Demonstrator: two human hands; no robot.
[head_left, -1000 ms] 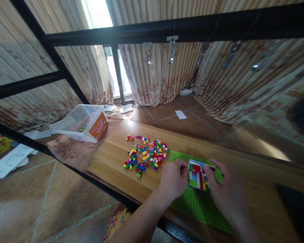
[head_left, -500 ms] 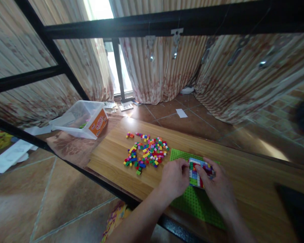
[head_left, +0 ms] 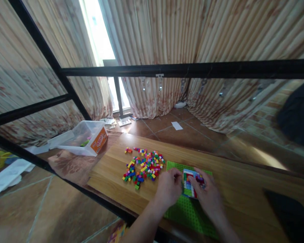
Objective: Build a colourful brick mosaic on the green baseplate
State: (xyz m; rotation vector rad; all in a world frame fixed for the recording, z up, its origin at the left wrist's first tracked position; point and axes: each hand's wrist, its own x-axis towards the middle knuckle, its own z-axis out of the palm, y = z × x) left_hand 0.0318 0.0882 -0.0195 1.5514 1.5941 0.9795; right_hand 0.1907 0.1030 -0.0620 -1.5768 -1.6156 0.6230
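A small panel of toy building bricks (head_left: 188,184), with light blue, white, red, green and purple parts, is over the green studded baseplate (head_left: 182,211). My right hand (head_left: 206,189) grips the panel from its right side, thumb across the top and fingers at the far edge. At the panel's left edge is my left hand (head_left: 169,187), fingers curled and pinched together; anything between its fingertips is too small or hidden to make out. Loose coloured bricks (head_left: 148,165) lie spread on the wooden tabletop (head_left: 108,168), left of the baseplate.
A clear plastic bin (head_left: 78,148) with an orange label stands beyond the table's left end. On the right side of the table lies a dark flat object (head_left: 288,212). A black metal bar (head_left: 131,71) crosses ahead, with curtains (head_left: 162,40) behind.
The view has tilted up, so the table and hands appear lower in the picture. Both hands remain at the brick panel, with little visible change in their grip.
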